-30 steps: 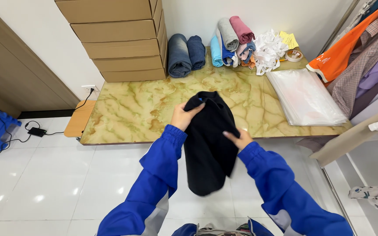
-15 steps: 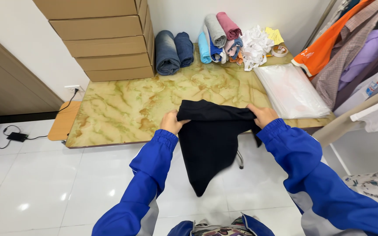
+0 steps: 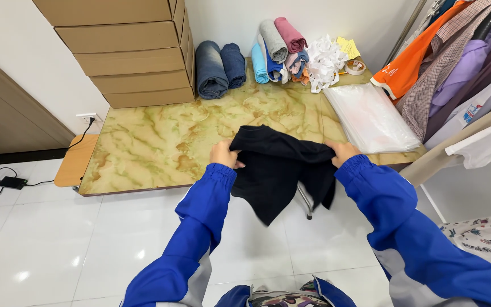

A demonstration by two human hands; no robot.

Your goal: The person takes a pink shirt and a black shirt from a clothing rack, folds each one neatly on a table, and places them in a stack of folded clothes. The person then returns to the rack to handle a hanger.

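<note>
Both hands grip the black garment (image 3: 277,167) by its top edge: left hand (image 3: 223,154) and right hand (image 3: 342,152) now farther apart than a moment ago (cloth spread wide). Its lower part hangs past the near edge of the marble table (image 3: 154,142), so it looks opened for laying flat.

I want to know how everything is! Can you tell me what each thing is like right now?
Black garment: held up, hanging over table edge.
Left hand: gripping garment.
Right hand: gripping garment.
Rolled jeans: rolled.
Cardboard boxes: stacked, closed.
Plastic bags: lying flat.
</note>
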